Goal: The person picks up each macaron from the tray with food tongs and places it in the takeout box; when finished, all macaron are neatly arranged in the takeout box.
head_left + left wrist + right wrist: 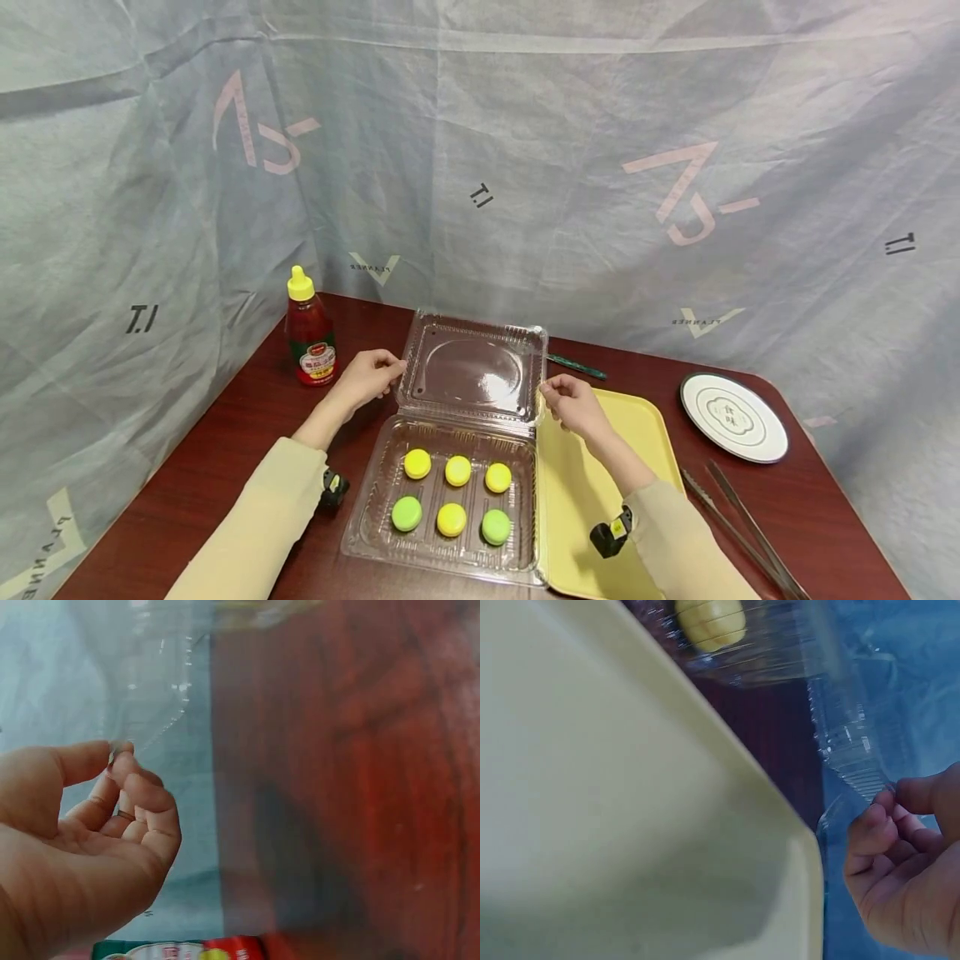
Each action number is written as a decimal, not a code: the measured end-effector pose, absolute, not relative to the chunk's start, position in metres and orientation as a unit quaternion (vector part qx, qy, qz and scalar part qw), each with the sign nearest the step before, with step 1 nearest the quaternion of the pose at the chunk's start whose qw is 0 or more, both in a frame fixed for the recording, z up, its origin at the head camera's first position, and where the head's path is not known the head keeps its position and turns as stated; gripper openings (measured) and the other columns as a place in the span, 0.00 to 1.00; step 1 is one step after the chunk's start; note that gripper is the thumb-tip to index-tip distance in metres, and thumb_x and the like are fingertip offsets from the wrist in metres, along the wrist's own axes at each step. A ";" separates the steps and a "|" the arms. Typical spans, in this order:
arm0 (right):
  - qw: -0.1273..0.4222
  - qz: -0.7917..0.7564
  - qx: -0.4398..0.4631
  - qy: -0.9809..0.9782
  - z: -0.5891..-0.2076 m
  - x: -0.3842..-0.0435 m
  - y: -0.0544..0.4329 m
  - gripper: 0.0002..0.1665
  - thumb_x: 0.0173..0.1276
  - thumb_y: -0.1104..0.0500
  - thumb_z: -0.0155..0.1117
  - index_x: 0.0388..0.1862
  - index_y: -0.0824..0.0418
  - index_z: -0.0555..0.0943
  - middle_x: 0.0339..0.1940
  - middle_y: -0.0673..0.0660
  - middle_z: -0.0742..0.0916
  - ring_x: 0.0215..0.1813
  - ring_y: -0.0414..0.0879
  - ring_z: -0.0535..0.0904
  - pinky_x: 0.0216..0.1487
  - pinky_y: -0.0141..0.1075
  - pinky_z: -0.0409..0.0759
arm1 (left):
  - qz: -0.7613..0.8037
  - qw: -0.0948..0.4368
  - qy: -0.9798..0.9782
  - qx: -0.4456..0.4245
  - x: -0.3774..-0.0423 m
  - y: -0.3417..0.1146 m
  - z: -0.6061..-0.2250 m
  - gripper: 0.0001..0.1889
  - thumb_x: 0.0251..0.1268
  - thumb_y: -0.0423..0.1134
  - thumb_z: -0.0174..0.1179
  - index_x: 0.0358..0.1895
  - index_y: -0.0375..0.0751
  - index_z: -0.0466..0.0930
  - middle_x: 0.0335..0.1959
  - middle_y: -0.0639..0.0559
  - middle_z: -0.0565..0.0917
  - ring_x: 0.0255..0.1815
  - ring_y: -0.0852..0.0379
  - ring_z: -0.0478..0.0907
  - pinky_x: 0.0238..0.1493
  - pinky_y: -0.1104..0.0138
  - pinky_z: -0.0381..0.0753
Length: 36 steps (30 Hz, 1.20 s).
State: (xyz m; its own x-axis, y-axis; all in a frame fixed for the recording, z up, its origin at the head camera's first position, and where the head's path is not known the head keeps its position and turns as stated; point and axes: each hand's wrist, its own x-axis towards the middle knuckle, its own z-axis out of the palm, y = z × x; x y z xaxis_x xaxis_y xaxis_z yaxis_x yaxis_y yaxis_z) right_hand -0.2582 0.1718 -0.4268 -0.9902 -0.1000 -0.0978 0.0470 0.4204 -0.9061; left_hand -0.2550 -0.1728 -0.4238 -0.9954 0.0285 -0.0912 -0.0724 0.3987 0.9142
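Note:
A clear plastic hinged food box lies unfolded on the table, its lid (472, 375) raised at the back and its base (358, 546) in front. In the base sit two rows of macarons: three yellow macarons (457, 471) behind, and a yellow macaron (452, 520) between two green ones (407, 514) in front. My left hand (363, 382) pinches the lid's left edge between thumb and fingertip; the left wrist view shows the clear rim (180, 690) there. On the opposite edge, my right hand (576, 404) pinches the lid (847, 742) likewise.
A yellow tray (592, 500) is right of the box, partly under my right forearm. Farther right are a white plate (735, 417) and metal tongs (742, 517). A ketchup bottle (311, 337) stands at the back left. Behind the lid lies a thin green item (577, 367).

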 end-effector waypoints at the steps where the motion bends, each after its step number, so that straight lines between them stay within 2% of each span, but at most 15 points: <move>1: 0.063 -0.540 -0.018 0.839 -0.424 -0.257 0.173 0.13 0.78 0.60 0.55 0.47 0.71 0.76 0.24 0.54 0.76 0.24 0.43 0.68 0.20 0.31 0.63 | 0.549 0.039 0.835 -0.011 -0.254 -0.174 -0.421 0.11 0.74 0.39 0.57 0.44 0.32 0.80 0.31 0.46 0.76 0.28 0.54 0.72 0.33 0.62 0.76; 4: 0.056 -0.544 -0.026 0.837 -0.414 -0.253 0.176 0.11 0.77 0.61 0.56 0.47 0.71 0.77 0.26 0.56 0.78 0.26 0.45 0.73 0.22 0.33 0.69 | 0.557 0.024 0.830 0.002 -0.250 -0.177 -0.414 0.10 0.73 0.37 0.59 0.47 0.32 0.80 0.33 0.45 0.79 0.30 0.54 0.73 0.33 0.63 0.75; 8: 0.055 -0.550 -0.040 0.833 -0.401 -0.245 0.178 0.11 0.77 0.61 0.58 0.48 0.70 0.77 0.30 0.58 0.81 0.30 0.50 0.79 0.24 0.36 0.76 | 0.589 0.021 0.807 0.014 -0.246 -0.181 -0.406 0.10 0.72 0.36 0.60 0.47 0.31 0.80 0.30 0.47 0.80 0.29 0.56 0.72 0.31 0.65 0.73; 14: 0.038 -0.563 -0.084 0.821 -0.386 -0.229 0.183 0.11 0.74 0.63 0.61 0.47 0.71 0.76 0.30 0.58 0.83 0.33 0.52 0.83 0.27 0.42 0.81 | 0.629 0.024 0.776 0.044 -0.234 -0.187 -0.393 0.12 0.74 0.36 0.57 0.50 0.28 0.77 0.28 0.49 0.80 0.28 0.57 0.74 0.30 0.68 0.75; 19: 0.013 -0.558 -0.138 0.818 -0.378 -0.214 0.190 0.09 0.71 0.64 0.65 0.44 0.70 0.79 0.31 0.61 0.86 0.33 0.51 0.85 0.28 0.43 0.83 | 0.672 0.033 0.737 0.067 -0.218 -0.190 -0.384 0.15 0.77 0.37 0.53 0.52 0.24 0.75 0.29 0.48 0.80 0.28 0.59 0.75 0.32 0.70 0.77; 24: -0.003 -0.540 -0.200 0.818 -0.376 -0.197 0.196 0.06 0.69 0.66 0.66 0.40 0.69 0.80 0.31 0.62 0.86 0.31 0.44 0.84 0.28 0.42 0.83 | 0.695 0.050 0.713 0.080 -0.198 -0.193 -0.381 0.18 0.80 0.41 0.51 0.49 0.23 0.74 0.30 0.46 0.80 0.29 0.58 0.76 0.34 0.69 0.79; 31: -0.026 -0.550 -0.273 0.789 -0.385 -0.173 0.200 0.04 0.67 0.71 0.66 0.38 0.69 0.79 0.29 0.63 0.86 0.31 0.44 0.83 0.28 0.38 0.83 | 0.701 0.083 0.702 0.096 -0.173 -0.202 -0.387 0.12 0.77 0.38 0.54 0.46 0.28 0.76 0.32 0.45 0.81 0.32 0.55 0.78 0.37 0.67 0.79; 36: -0.037 -0.540 -0.286 0.791 -0.396 -0.159 0.202 0.06 0.64 0.72 0.68 0.35 0.64 0.81 0.29 0.56 0.87 0.31 0.45 0.85 0.33 0.35 0.84 | 0.699 0.097 0.701 0.101 -0.158 -0.205 -0.393 0.09 0.74 0.36 0.57 0.44 0.31 0.77 0.33 0.44 0.79 0.33 0.53 0.78 0.38 0.66 0.80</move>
